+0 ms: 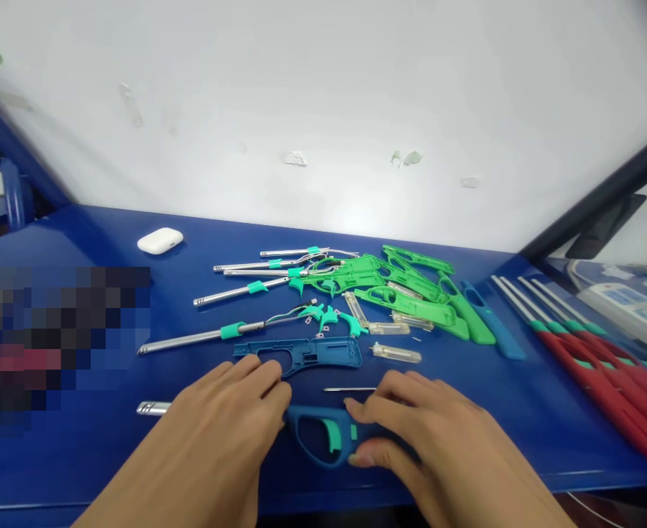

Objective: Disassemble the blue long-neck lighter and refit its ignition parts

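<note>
Both my hands rest on a blue handle assembly (323, 434) with a teal trigger, lying near the table's front edge. My left hand (229, 418) lies over its left part, fingers curled on it, and a metal shaft end (152, 408) sticks out to the left from under the hand. My right hand (417, 433) pinches the handle's right side between thumb and fingers. Just beyond my fingers lies an open blue handle shell (301, 355) and a thin metal pin (350, 389).
On the blue table (81, 455) lie several metal shafts with teal collars (246, 288), a pile of green handle shells (406, 290), clear plastic pieces (396, 353), red-handled tools (604, 374) at right, a white earbud case (160, 240) at back left. A white wall stands behind.
</note>
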### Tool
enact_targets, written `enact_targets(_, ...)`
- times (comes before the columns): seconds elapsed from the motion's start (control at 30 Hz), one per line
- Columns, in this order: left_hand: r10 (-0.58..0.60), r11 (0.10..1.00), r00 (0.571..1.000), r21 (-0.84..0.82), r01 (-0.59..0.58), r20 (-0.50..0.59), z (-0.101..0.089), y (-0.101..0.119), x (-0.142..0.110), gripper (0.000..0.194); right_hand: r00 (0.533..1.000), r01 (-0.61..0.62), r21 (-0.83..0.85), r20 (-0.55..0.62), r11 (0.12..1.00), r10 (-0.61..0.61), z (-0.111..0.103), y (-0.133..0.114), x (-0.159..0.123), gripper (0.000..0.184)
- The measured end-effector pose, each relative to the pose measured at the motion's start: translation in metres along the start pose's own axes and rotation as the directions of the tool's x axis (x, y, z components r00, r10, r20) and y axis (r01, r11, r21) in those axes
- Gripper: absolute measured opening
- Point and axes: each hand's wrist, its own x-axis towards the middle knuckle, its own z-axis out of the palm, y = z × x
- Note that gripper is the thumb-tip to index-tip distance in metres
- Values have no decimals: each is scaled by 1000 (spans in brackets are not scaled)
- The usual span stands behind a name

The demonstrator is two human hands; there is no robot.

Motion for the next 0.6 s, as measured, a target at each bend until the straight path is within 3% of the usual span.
enact_targets(0.13, 64, 991, 998, 119, -62, -13, 12, -3, -19, 38, 997, -18, -40, -69, 999, 15, 3, -2, -4, 25)
enact_targets(0.27, 31, 990, 997, 136, -22, -64, 20, -8, -31, 43, 995, -62, -9, -75, 998, 61, 3, -1, -10, 33)
enact_targets(0.43, 32, 999, 995, -32, -35, -90, 2, -9, -14, 28, 992, -127, 113, -14, 985, 129, -17, 6, -18, 29)
enact_targets(0.5, 70, 997, 987, -25, -74, -148, -7, -11, -9, 26, 987, -135, 119, -74, 984, 145, -26, 10, -22, 30)
enact_targets(0.6, 67, 998, 969, 14, -66, -238, -16, -20, -10, 45, 965, -120, 95, -223, 988, 139, -33, 15, -26, 26)
